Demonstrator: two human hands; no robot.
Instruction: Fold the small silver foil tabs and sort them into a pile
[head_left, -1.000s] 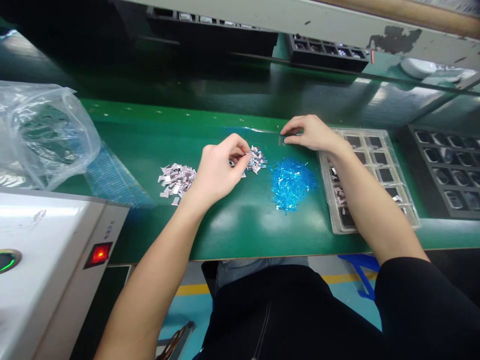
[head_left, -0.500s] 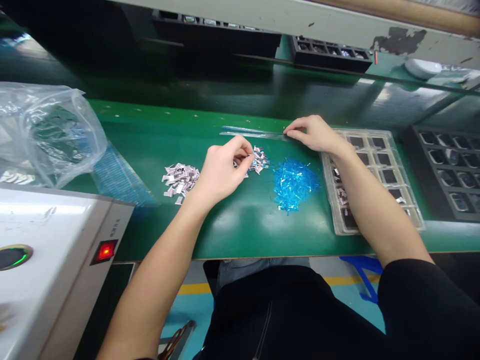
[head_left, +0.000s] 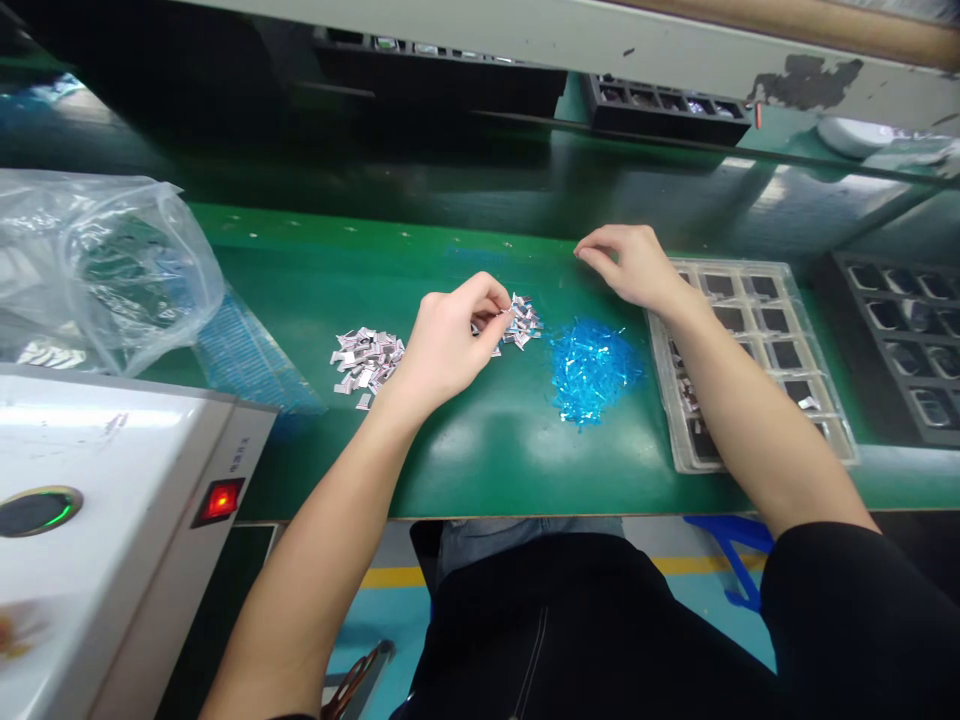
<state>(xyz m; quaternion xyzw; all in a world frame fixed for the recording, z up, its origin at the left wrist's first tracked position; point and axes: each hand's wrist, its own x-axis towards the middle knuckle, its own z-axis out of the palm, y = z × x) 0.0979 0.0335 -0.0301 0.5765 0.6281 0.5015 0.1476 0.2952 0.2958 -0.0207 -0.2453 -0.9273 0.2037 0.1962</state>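
Observation:
My left hand [head_left: 448, 338] is closed in a pinch on a small silver piece at the edge of a little pile of silver pieces [head_left: 523, 322]. A second pile of silver pieces [head_left: 365, 357] lies to its left on the green bench [head_left: 487, 440]. A heap of thin blue film scraps [head_left: 592, 365] lies to the right. My right hand [head_left: 636, 266] hovers behind that heap, at the far left corner of a clear compartment tray [head_left: 670, 425]. Its fingertips are pinched together, and what they hold cannot be made out.
A crumpled clear plastic bag [head_left: 97, 260] and a ribbed blue sheet [head_left: 244, 352] lie at the left. A white machine [head_left: 112, 520] with a lit red switch [head_left: 219, 500] fills the lower left. Black compartment trays stand at the right [head_left: 907, 345] and at the back [head_left: 667, 105].
The long clear strip at my right hand's fingertips no longer shows, and that hand has lifted slightly. My left hand keeps its pinch at the silver pile.

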